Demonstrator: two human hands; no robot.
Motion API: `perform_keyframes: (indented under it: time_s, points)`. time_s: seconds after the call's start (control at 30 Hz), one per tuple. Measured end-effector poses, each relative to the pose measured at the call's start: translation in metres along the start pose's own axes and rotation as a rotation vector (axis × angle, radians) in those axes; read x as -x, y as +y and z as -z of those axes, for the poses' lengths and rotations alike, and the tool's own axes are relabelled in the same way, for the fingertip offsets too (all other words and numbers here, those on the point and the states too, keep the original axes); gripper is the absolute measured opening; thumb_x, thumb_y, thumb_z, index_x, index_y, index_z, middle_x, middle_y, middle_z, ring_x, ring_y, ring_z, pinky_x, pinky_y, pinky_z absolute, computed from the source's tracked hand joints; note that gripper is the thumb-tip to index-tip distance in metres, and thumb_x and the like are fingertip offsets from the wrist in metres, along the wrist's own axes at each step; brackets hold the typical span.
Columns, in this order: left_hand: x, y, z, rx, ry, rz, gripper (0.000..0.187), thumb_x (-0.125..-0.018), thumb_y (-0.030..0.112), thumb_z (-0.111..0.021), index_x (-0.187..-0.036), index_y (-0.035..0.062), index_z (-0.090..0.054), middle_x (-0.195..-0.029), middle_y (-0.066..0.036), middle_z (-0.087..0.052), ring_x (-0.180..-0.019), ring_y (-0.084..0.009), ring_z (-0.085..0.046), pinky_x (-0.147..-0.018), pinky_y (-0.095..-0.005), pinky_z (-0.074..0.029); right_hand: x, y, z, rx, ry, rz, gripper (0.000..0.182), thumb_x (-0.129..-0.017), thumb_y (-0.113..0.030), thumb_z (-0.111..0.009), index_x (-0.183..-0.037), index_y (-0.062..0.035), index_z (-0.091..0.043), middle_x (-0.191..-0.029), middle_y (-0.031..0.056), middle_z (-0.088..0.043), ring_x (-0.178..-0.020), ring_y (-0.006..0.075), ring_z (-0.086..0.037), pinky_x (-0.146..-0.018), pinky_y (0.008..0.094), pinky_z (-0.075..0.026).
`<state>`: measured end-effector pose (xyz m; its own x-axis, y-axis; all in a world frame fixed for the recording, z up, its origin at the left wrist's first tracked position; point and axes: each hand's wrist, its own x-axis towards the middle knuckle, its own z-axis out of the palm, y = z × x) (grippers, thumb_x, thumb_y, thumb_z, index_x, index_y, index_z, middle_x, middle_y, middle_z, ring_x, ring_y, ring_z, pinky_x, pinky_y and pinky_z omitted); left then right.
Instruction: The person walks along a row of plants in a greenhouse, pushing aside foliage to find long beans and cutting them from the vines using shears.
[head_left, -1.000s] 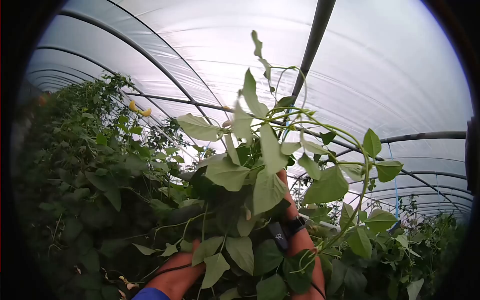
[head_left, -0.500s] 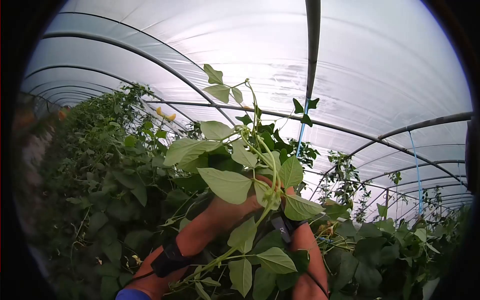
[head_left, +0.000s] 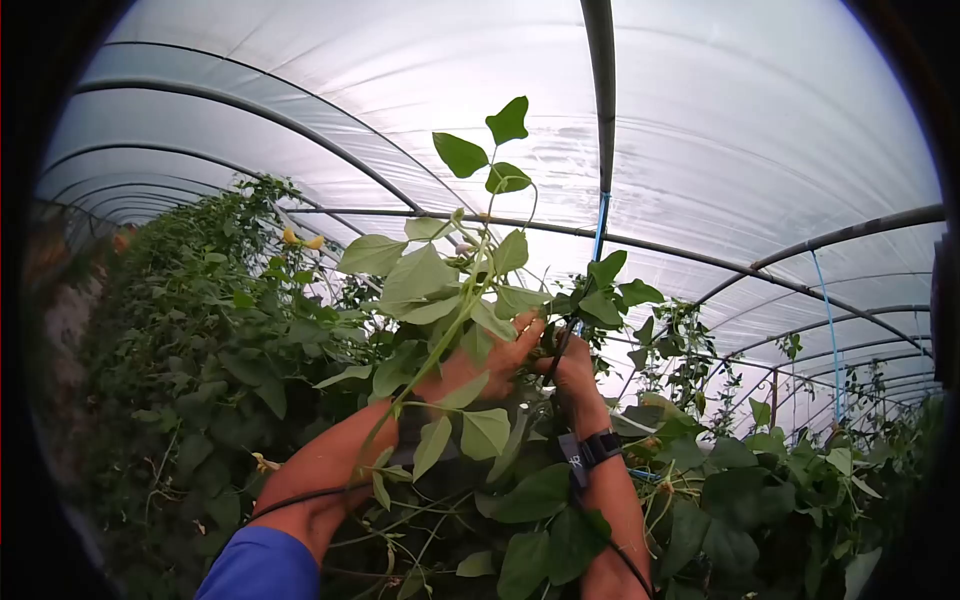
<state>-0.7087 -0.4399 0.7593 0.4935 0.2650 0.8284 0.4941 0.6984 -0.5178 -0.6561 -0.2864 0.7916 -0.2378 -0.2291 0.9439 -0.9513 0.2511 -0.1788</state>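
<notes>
Both hands are raised and close together among the stems of a climbing bean vine (head_left: pixel 440 345). My left hand (head_left: pixel 480 365) sits partly behind its pale leaves, with fingertips bent in at the stems. Close beside it, my right hand (head_left: pixel 573 370) has its fingers curled around a dark stem of the vine. What lies between the left fingertips is largely hidden by leaves. A blue string (head_left: pixel 602 225) runs down from the roof pipe to just above the hands. A black strap with a small box (head_left: pixel 590 452) is on my right wrist.
Dense bean foliage (head_left: pixel 200 400) fills the left side, and more plants (head_left: pixel 750 490) stand at the lower right. Curved pipes (head_left: pixel 605 100) carry the plastic roof (head_left: pixel 740 120). Another blue string (head_left: pixel 828 320) hangs at the right. A black cable (head_left: pixel 300 498) runs along my left arm.
My hands have moved up and come out more from behind the leaves. The leafy shoot in front has shifted left, and the right wrist strap now shows fully.
</notes>
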Motion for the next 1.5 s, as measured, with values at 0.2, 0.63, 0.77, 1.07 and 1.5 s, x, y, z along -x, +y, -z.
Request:
perform_keyframes:
  time_s: [0.2, 0.63, 0.77, 1.07, 1.5]
  points:
    - [-0.006, 0.003, -0.006, -0.099, 0.099, -0.013, 0.060, -0.063, 0.014, -0.070, -0.117, 0.0046, -0.047, -0.126, -0.012, -0.045, -0.119, -0.0413, -0.039, -0.090, -0.0460, -0.044, 0.002, -0.002, -0.003, 0.065, -0.005, -0.027, 0.035, -0.055, 0.000, -0.066, -0.090, 0.0003, -0.061, -0.071, -0.0012, -0.057, -0.061, 0.0086, -0.052, -0.054, 0.0244, -0.043]
    - [0.008, 0.003, -0.027, -0.120, 0.194, -0.093, 0.062, -0.074, 0.018, -0.059, -0.131, 0.0081, -0.037, -0.061, -0.008, -0.055, -0.059, -0.0244, -0.053, -0.057, -0.0356, -0.041, 0.008, 0.019, -0.002, 0.193, 0.098, 0.063, 0.012, -0.063, -0.008, -0.065, -0.070, -0.0041, -0.056, -0.062, -0.0029, -0.052, -0.058, 0.0071, -0.049, -0.052, 0.0228, -0.038]
    - [0.012, 0.004, -0.020, -0.217, -0.021, -0.074, 0.065, -0.072, 0.018, -0.061, -0.131, 0.0071, -0.037, -0.061, -0.008, -0.055, -0.057, -0.0248, -0.054, -0.056, -0.0355, -0.043, 0.004, 0.021, -0.002, 0.376, 0.084, 0.117, 0.010, -0.063, -0.007, -0.062, -0.068, -0.0023, -0.055, -0.059, -0.0022, -0.050, -0.053, 0.0077, -0.045, -0.049, 0.0244, -0.036]
    - [0.006, -0.001, -0.023, -0.059, -0.142, 0.261, 0.020, -0.069, 0.019, -0.058, -0.084, 0.0056, -0.058, -0.064, -0.016, -0.060, -0.064, -0.0344, -0.062, -0.057, -0.0432, -0.047, 0.020, -0.001, 0.001, 0.440, 0.311, 0.161, 0.047, -0.063, -0.007, -0.062, -0.106, 0.0050, -0.049, -0.086, 0.0084, -0.060, -0.078, 0.0147, -0.058, -0.068, 0.0282, -0.047]
    - [-0.002, -0.026, -0.023, 0.130, -0.021, 0.479, 0.011, -0.070, 0.017, -0.053, -0.073, 0.0074, -0.058, -0.066, -0.019, -0.060, -0.067, -0.0395, -0.060, -0.062, -0.0474, -0.048, 0.062, 0.005, 0.018, -0.059, -0.092, -0.755, 0.085, -0.076, -0.079, -0.035, -0.084, 0.0022, -0.057, -0.055, 0.0054, -0.057, -0.050, 0.0228, -0.062, -0.040, 0.0297, -0.045]
